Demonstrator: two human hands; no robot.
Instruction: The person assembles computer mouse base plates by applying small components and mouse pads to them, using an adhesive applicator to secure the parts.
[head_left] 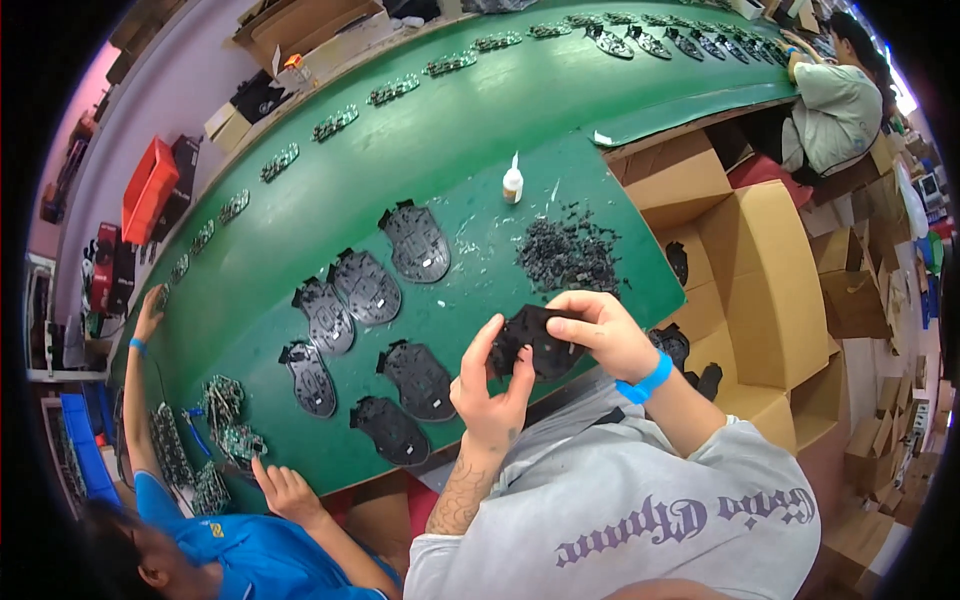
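Close in front of me I hold a black plastic shell [548, 362], tilted up off the table. My right hand [605, 335] grips its right side, thumb on top. My left hand [492, 395] is closed around its left side, with thumb and forefinger at the edge; any small part between them is too dark to make out. Left of my hands lie several similar black shells [418, 380], curved like computer mouse bases. Beyond my hands is a heap of small black plastic parts [572, 252]. A small white squeeze bottle [512, 182] with a pointed tip stands behind it.
A cardboard box [765, 290] with several black shells stands open at my right. Circuit boards [392, 90] line the long green bench [480, 110]. A co-worker in blue [230, 545] handles boards at left; another person [835, 110] works at the far right.
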